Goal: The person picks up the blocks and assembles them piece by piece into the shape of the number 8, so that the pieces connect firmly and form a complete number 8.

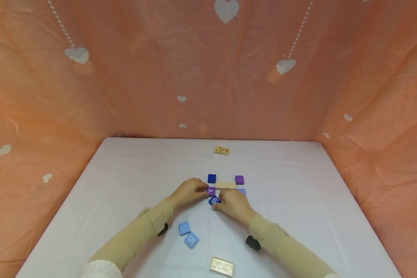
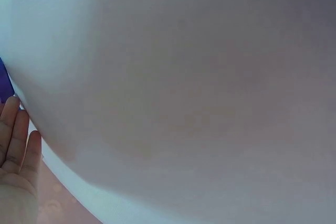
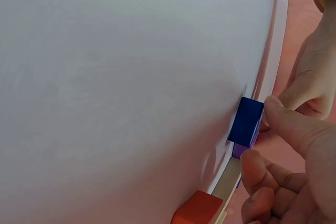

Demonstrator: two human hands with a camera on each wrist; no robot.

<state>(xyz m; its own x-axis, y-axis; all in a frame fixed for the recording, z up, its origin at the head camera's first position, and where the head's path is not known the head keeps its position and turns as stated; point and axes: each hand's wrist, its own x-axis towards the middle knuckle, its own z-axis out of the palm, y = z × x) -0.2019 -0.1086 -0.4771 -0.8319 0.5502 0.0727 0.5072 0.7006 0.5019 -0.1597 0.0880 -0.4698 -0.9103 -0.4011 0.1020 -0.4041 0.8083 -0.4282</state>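
In the head view my left hand (image 1: pixel 191 190) reaches in from the left, its thumb and a finger at the edges of a purple tile (image 1: pixel 211 191) marked Y. Its other fingers (image 2: pixel 17 142) look nearly straight in the left wrist view. My right hand (image 1: pixel 235 204) pinches a dark blue tile (image 1: pixel 214 200) between thumb and finger, tilted just in front of the purple tile. The same dark blue tile (image 3: pixel 245 121) shows edge-on in the right wrist view. A pale wooden strip (image 1: pixel 225 185) lies beyond the right hand, partly covered by it.
A plain dark blue tile (image 1: pixel 212 178), another purple tile (image 1: pixel 239 180) and a light blue tile (image 1: pixel 242 191) surround the strip. Nearer lie two light blue tiles (image 1: pixel 191 239) and a gold block (image 1: pixel 222 266); another gold block (image 1: pixel 222 150) lies far back. A red block (image 3: pixel 198 209) sits near the strip.
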